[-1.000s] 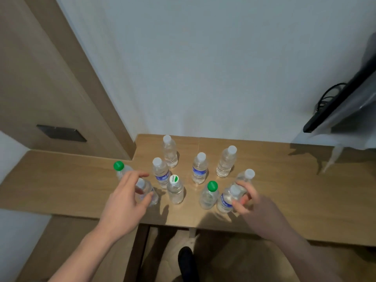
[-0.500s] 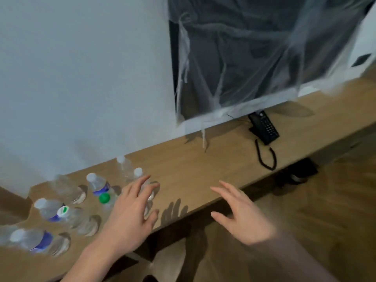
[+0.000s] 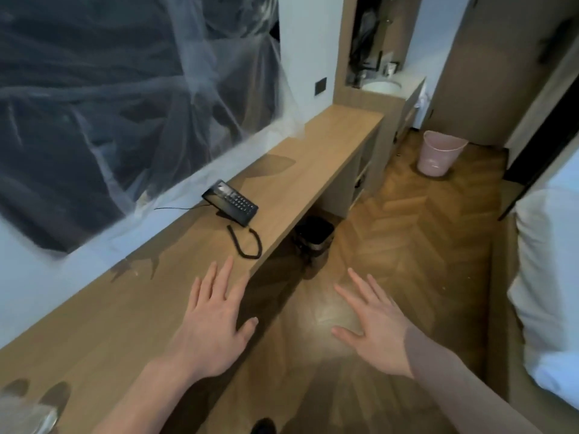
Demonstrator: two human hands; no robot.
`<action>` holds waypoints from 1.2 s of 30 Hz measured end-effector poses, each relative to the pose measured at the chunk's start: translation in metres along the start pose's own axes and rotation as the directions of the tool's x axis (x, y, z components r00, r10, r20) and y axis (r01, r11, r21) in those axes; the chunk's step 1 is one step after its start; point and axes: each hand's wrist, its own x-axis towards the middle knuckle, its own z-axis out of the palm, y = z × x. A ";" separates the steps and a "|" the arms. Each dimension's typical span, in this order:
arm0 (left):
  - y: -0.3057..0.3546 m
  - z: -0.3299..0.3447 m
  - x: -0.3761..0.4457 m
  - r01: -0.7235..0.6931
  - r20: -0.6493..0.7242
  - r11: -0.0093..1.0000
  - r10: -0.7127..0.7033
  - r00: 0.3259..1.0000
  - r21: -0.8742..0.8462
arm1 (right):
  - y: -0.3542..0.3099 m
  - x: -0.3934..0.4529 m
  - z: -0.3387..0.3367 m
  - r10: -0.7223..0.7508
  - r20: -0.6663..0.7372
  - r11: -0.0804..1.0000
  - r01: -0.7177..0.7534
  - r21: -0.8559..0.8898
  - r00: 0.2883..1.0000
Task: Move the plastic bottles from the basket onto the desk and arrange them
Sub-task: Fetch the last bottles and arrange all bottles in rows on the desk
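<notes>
Ahead of you the desk (image 3: 131, 311) lies bare up to the telephone (image 3: 230, 202), whose coiled cord (image 3: 247, 244) reaches its front edge.

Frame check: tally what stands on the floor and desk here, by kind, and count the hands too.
Phone: 1
Pink bin: 1
Black bin: 1
Bottle, blurred at the corner: 1
Hands, both empty: left hand, right hand: 2
Total: 6

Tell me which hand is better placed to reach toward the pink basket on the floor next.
Right, probably. The right hand hangs open over the floor on the side of the pink basket; the left hand is open above the desk edge, farther from it.
</notes>
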 end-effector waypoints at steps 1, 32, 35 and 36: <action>0.013 -0.001 0.015 -0.039 -0.006 0.999 0.039 0.999 0.011 | 0.014 -0.001 -0.004 0.032 -0.030 0.999 -0.032 0.021 0.999; 0.299 0.004 0.510 -0.508 0.235 0.861 0.486 0.842 0.037 | 0.329 0.160 -0.226 0.492 -0.213 0.871 -0.477 0.120 0.844; 0.336 0.009 0.551 -0.506 0.235 0.860 0.479 0.846 0.069 | 0.374 0.184 -0.243 0.498 -0.214 0.867 -0.480 0.135 0.840; 0.347 0.011 0.565 -0.504 0.242 0.860 0.475 0.846 0.075 | 0.390 0.193 -0.249 0.497 -0.221 0.868 -0.478 0.135 0.839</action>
